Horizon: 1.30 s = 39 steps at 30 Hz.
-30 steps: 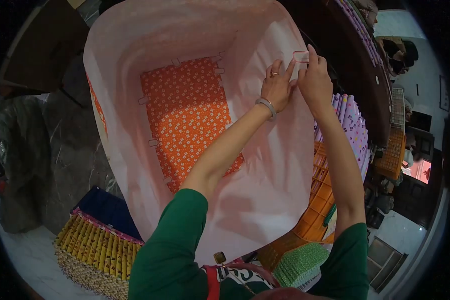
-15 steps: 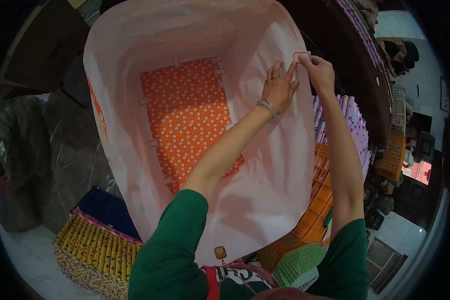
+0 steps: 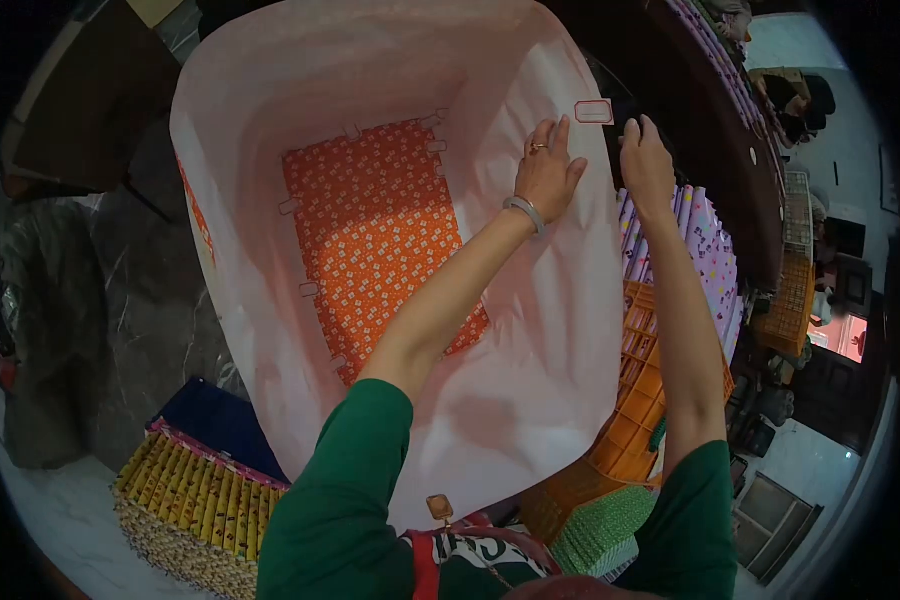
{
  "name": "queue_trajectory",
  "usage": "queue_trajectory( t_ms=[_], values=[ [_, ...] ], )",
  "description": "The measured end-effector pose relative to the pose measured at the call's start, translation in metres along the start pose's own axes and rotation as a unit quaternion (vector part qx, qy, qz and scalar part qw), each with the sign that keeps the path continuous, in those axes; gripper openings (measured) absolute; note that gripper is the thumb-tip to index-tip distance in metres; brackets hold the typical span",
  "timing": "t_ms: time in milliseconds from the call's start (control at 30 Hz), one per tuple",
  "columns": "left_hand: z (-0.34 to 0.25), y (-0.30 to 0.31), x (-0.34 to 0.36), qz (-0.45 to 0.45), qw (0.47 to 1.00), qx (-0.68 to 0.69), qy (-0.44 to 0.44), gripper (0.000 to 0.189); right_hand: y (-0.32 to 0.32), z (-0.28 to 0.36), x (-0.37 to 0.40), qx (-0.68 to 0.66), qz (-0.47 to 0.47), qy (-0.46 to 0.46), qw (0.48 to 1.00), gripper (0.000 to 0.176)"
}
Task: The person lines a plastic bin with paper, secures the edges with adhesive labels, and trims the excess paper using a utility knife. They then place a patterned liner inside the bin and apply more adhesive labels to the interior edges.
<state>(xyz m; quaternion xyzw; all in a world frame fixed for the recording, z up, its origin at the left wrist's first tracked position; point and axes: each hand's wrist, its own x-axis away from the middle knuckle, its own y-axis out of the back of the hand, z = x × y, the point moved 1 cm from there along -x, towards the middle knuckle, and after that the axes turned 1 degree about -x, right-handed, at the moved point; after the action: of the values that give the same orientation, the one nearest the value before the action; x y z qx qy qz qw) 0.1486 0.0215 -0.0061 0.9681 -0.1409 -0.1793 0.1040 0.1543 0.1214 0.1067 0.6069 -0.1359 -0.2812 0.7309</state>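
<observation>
From the head view, we look down over a dark grey marbled floor, with a stack of yellow patterned folded fabric at lower left and an orange plastic crate at right. The big pale-pink sheet-lined container stands open before us, an orange white-flowered sheet at its bottom. Our left hand lies against its inner wall, fingers slightly spread, just beside the small white red-bordered label at the rim. Our right hand hangs near the label, fingers partly curled; we cannot tell if they grip anything.
</observation>
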Motion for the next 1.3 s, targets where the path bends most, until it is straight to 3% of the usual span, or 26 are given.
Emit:
queue_trajectory(
  t_ms=[33, 67, 167, 267, 433, 533, 600, 833, 933, 1000, 1133, 1200, 1233, 1300],
  values=[
    [0.001, -0.001, 0.000, 0.000, 1.000, 0.000, -0.003, 0.060, 0.004, -0.002, 0.007, -0.015, -0.071, 0.047, 0.996, 0.032],
    [0.000, 0.000, -0.001, 0.000, 1.000, 0.001, -0.006, 0.060, 0.008, 0.000, 0.011, -0.016, -0.073, 0.048, 0.996, 0.032],
    [-0.004, 0.001, -0.003, 0.001, 1.000, -0.019, -0.009, 0.060, 0.013, 0.012, 0.020, -0.018, -0.166, 0.244, 0.955, 0.022],
    [-0.005, 0.000, -0.004, 0.009, 1.000, -0.017, 0.007, 0.060, -0.004, 0.021, 0.019, 0.071, -0.196, 0.246, 0.947, 0.025],
    [-0.002, -0.002, -0.002, 0.001, 1.000, -0.031, -0.003, 0.059, -0.023, 0.019, 0.013, 0.112, -0.166, 0.145, 0.969, 0.030],
    [-0.002, -0.002, 0.000, 0.008, 0.999, -0.032, -0.004, 0.058, -0.030, 0.008, 0.006, 0.035, -0.165, 0.110, 0.980, 0.030],
    [-0.002, 0.000, -0.001, 0.011, 0.999, -0.037, -0.009, 0.058, -0.031, 0.007, 0.002, -0.084, -0.112, 0.076, 0.987, 0.027],
    [-0.005, 0.002, -0.002, 0.020, 0.999, -0.040, -0.014, 0.057, -0.029, 0.014, 0.003, -0.080, -0.089, 0.069, 0.990, 0.026],
    [-0.003, 0.001, 0.000, 0.023, 0.999, -0.029, -0.009, 0.058, -0.026, 0.014, 0.003, -0.124, -0.071, 0.042, 0.989, 0.027],
    [0.001, -0.001, 0.002, 0.024, 0.999, -0.020, -0.007, 0.058, -0.020, 0.016, 0.003, -0.077, 0.000, -0.012, 0.997, 0.026],
    [-0.004, 0.003, 0.006, 0.007, 1.000, 0.025, -0.007, 0.057, -0.008, 0.004, 0.013, -0.073, -0.004, -0.025, 0.997, 0.025],
    [-0.009, 0.007, 0.012, 0.014, 1.000, 0.018, 0.008, 0.056, 0.006, -0.001, 0.032, -0.040, -0.143, 0.160, 0.976, 0.022],
    [-0.012, 0.009, 0.016, 0.026, 0.999, 0.037, 0.020, 0.056, 0.012, -0.006, 0.039, -0.045, -0.143, 0.158, 0.976, 0.022],
    [-0.019, 0.011, 0.026, 0.042, 0.997, 0.048, 0.035, 0.055, 0.035, -0.002, 0.061, -0.028, -0.139, 0.248, 0.958, 0.019]
  ],
)
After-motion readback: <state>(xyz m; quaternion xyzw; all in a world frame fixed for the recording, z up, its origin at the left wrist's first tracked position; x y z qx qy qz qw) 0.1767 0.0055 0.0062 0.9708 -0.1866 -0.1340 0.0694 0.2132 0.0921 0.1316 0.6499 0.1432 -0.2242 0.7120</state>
